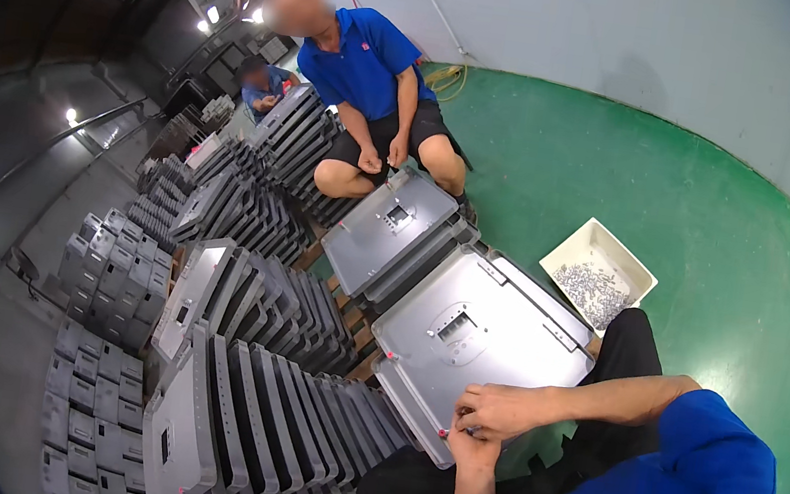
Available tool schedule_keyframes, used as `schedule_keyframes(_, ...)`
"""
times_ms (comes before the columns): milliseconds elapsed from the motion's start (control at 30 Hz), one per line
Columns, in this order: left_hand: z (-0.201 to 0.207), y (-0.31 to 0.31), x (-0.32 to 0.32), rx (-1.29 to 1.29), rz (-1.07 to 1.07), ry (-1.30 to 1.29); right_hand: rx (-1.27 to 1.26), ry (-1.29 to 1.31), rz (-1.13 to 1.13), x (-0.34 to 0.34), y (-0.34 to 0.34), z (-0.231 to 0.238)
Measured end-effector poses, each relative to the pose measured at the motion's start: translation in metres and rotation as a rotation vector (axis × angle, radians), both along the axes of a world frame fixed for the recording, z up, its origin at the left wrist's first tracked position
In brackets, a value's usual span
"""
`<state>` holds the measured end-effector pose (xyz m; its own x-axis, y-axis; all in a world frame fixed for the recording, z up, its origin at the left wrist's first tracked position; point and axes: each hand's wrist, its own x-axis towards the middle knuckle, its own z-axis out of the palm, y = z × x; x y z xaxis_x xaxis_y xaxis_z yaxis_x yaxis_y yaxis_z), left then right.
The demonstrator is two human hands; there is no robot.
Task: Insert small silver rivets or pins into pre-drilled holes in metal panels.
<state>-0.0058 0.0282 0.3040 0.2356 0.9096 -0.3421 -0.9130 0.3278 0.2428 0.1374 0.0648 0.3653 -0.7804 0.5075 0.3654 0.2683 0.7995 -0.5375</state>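
A large grey panel [523,341] with a small rectangular cutout lies on top of a stack in front of me. Over its near corner my right hand [503,410] and my left hand [474,448] meet, fingers bent and pressed together. Whatever is pinched between them is too small or hidden to name. Beside the fingertips, a small red piece [443,434] sits at the panel's corner. Another red piece [391,355] shows farther along the same edge.
A cream bin [645,282] of small metal parts stands on the green floor [717,252] to the right. Rows of grey panels [189,420] lean at left, with grey boxes [90,406] behind. Ahead, a seated person in blue [366,61] faces another panel stack [389,221].
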Motion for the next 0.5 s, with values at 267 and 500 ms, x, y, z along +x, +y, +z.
schedule_keyframes(267, -0.028, -0.011, -0.02, -0.153, -0.018, -0.236, 0.019, 0.133, -0.182, 0.006, 0.038, 0.069)
schedule_keyframes(500, -0.017, -0.008, -0.016, -0.256, 0.101, -0.109, 0.074, 0.802, -0.517, 0.039, 0.122, 0.209)
